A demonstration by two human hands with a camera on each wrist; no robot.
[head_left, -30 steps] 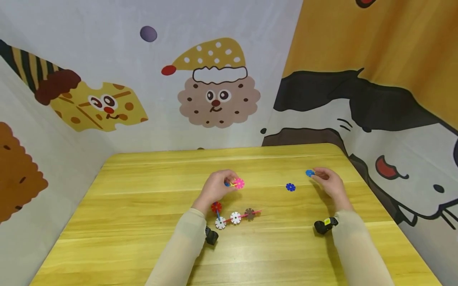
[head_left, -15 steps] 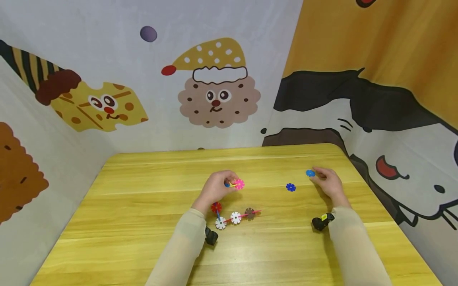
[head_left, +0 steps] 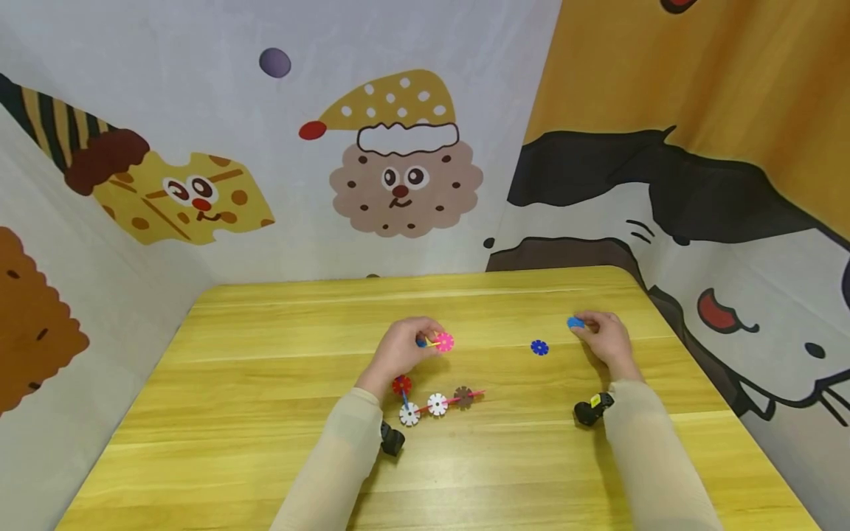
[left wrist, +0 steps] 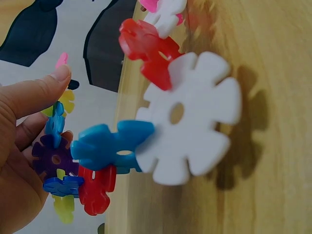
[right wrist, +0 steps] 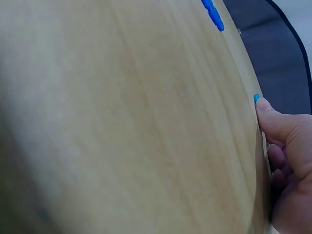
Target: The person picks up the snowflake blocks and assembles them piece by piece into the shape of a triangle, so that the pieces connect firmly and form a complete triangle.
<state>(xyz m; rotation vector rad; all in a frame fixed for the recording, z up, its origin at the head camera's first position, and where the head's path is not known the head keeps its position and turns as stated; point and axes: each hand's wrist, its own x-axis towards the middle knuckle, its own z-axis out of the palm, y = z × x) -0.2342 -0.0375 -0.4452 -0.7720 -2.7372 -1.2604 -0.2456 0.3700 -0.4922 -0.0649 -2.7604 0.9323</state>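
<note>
Now the left hand (head_left: 401, 348) holds a little bunch of snowflake discs (head_left: 438, 342) off the counter (head_left: 265, 413), its grip closed round them, while the right hand (head_left: 604, 341) pinches a light blue disc (head_left: 575, 322), ready to join.

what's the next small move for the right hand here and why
Probably carry the light blue disc left to the cluster and slot it on. The right hand already pinches that disc at the table, while the left hand grips the cluster, ready.
</note>
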